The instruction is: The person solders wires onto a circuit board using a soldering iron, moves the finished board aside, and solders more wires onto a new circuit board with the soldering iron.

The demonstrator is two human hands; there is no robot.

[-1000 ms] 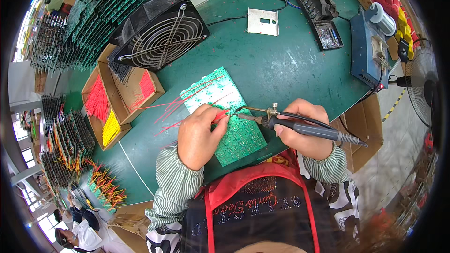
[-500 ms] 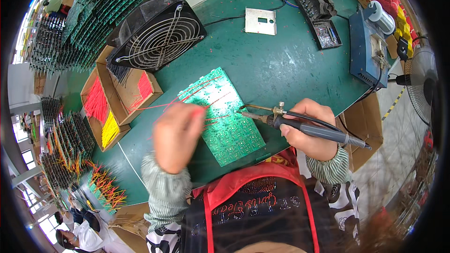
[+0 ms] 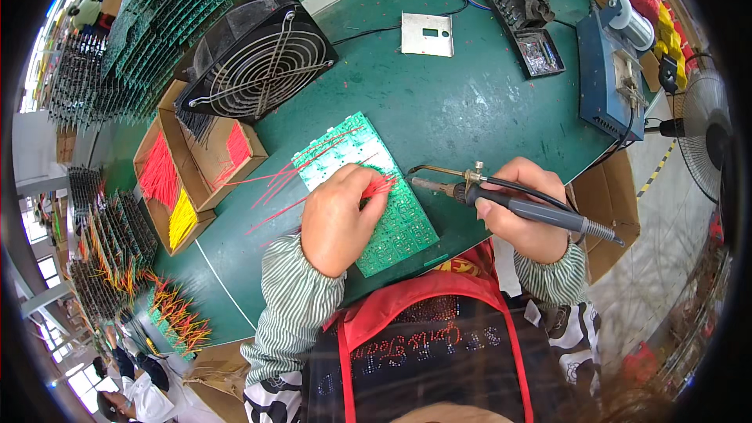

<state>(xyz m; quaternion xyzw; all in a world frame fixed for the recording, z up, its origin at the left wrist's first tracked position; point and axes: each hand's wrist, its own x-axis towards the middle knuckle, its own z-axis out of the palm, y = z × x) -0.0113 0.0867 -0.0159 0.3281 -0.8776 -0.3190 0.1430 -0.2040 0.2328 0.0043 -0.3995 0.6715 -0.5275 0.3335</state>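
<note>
A green circuit board panel (image 3: 403,227) lies on the table in front of me, with several red wires (image 3: 329,143) across its upper left part. Over the middle of the panel, my left hand (image 3: 341,215) pinches a small bunch of red wires (image 3: 379,186) between thumb and fingers. Some long wire ends trail out to its left. My right hand (image 3: 526,207) is wrapped round a grey soldering iron (image 3: 533,211). The iron's tip and a thin brass tube (image 3: 439,171) clamped above it point left, near the panel's right edge.
At left, a cardboard box (image 3: 205,180) holds red, yellow and dark wires, beside a black fan (image 3: 262,63). A white plate (image 3: 427,34), a black parts tray (image 3: 540,55) and a blue soldering station (image 3: 607,78) with a solder spool (image 3: 633,22) stand farther back.
My left hand has moved right, from the panel's left edge to over its middle, with red wires in its fingers. The soldering iron has moved slightly right, off the panel's edge.
</note>
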